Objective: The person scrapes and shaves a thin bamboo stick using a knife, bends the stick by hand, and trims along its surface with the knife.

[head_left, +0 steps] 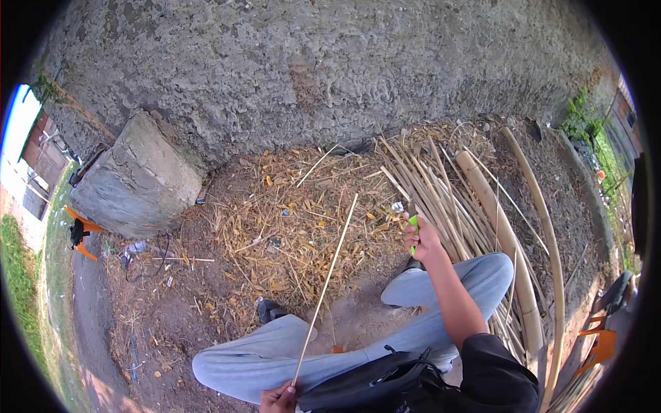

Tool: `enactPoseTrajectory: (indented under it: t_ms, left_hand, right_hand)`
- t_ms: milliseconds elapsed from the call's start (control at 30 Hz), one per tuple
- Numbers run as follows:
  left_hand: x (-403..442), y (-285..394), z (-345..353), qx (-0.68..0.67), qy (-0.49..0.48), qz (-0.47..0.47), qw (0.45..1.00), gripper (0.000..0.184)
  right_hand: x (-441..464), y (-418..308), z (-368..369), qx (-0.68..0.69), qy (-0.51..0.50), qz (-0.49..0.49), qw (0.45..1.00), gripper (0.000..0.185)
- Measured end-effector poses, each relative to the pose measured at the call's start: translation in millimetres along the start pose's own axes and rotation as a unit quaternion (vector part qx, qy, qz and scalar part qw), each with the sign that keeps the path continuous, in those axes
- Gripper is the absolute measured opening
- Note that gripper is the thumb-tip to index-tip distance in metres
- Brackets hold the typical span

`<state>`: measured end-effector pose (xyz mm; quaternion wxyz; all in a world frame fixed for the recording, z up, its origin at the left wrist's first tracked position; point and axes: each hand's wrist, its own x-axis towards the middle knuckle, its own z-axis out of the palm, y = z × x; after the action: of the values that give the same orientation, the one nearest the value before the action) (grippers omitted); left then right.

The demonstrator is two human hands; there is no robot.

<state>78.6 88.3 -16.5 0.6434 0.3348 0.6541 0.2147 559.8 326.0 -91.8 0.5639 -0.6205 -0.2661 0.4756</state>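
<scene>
My left hand (278, 398) is closed around the lower end of a long, thin bamboo strip (329, 275), near my lap at the bottom of the view. The strip slants up and to the right over the ground, its far end free. Above my right knee, my right hand (423, 241) grips a knife (414, 221) by its bright green handle. Its dark blade (412, 206) points up and away from me, apart from the strip. A black bag (372, 385) lies across my lap.
Split bamboo strips (441, 193) are piled at the right, beside a thick bamboo pole (506, 241) and a curved pole (540, 206). A rough wall (344, 76) rises ahead. A concrete block (141, 179) stands left. Dry leaves and shavings (282, 213) cover the ground.
</scene>
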Motion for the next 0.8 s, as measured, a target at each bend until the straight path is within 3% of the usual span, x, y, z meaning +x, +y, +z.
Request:
enactPoseTrajectory:
  t_ms: [67,100,133,167,200,267,300,333,400,433,500,533,600,633,700,800]
  left_hand:
    - [9.8,2.6,2.5,-0.034,-0.017,0.010,0.999,0.028]
    - [13.5,11.4,10.4,-0.037,-0.014,0.007,0.999,0.028]
    - [19.2,21.8,21.4,-0.068,-0.007,0.046,0.997,0.027]
    - [25.2,32.3,32.3,-0.098,0.000,0.086,0.991,0.031]
    - [32.1,38.6,40.0,-0.100,0.002,0.084,0.991,0.031]
    - [46.4,46.4,50.3,-0.096,-0.018,0.118,0.988,0.032]
    - [52.9,47.8,55.0,-0.095,-0.017,0.117,0.988,0.032]
    - [59.4,48.7,59.5,-0.102,-0.026,0.124,0.987,0.032]
    - [61.3,49.6,62.4,-0.107,-0.038,0.133,0.985,0.033]
    - [60.4,51.3,61.7,-0.102,-0.040,0.133,0.985,0.033]
    - [63.5,50.3,62.4,-0.101,-0.040,0.130,0.985,0.033]
    - [65.8,45.1,60.7,-0.090,-0.044,0.140,0.985,0.033]
    - [67.2,47.2,59.9,-0.079,-0.045,0.155,0.984,0.032]
    - [66.2,52.3,60.8,-0.069,-0.054,0.149,0.985,0.033]
    - [62.1,60.3,66.1,-0.068,-0.055,0.135,0.987,0.033]
    - [67.2,78.9,73.4,-0.075,-0.093,0.113,0.986,0.033]
  right_hand:
    - [-8.4,-0.9,0.0,0.149,-0.115,0.210,0.959,0.037]
    - [-16.5,8.3,3.2,0.147,-0.117,0.213,0.959,0.037]
    - [-29.7,22.6,10.4,-0.213,-0.109,-0.058,0.969,0.034]
    - [-38.2,31.4,18.3,-0.528,-0.082,-0.320,0.782,0.031]
    - [-42.8,33.4,30.2,-0.528,-0.085,-0.320,0.782,0.031]
    - [-52.6,39.0,51.1,-0.360,0.046,-0.315,0.877,0.028]
    - [-46.4,52.8,52.9,-0.454,0.045,-0.201,0.867,0.027]
    - [-43.6,65.5,49.6,-0.453,0.046,-0.200,0.867,0.027]
    - [-40.2,81.4,39.0,-0.580,-0.062,-0.184,0.791,0.026]
    - [-46.0,67.9,45.1,-0.580,-0.058,-0.186,0.791,0.026]
    - [-60.9,45.9,54.1,-0.512,0.059,-0.176,0.839,0.027]
    - [-58.9,54.6,47.6,-0.515,0.057,-0.171,0.838,0.027]
    - [-45.0,60.3,42.9,-0.479,-0.013,-0.058,0.876,0.030]
    - [-44.6,57.9,47.3,-0.478,-0.016,-0.061,0.876,0.030]
    - [-58.6,49.6,52.5,-0.377,0.020,-0.170,0.910,0.030]
    - [-100.9,16.6,79.3,-0.291,-0.061,-0.238,0.925,0.028]
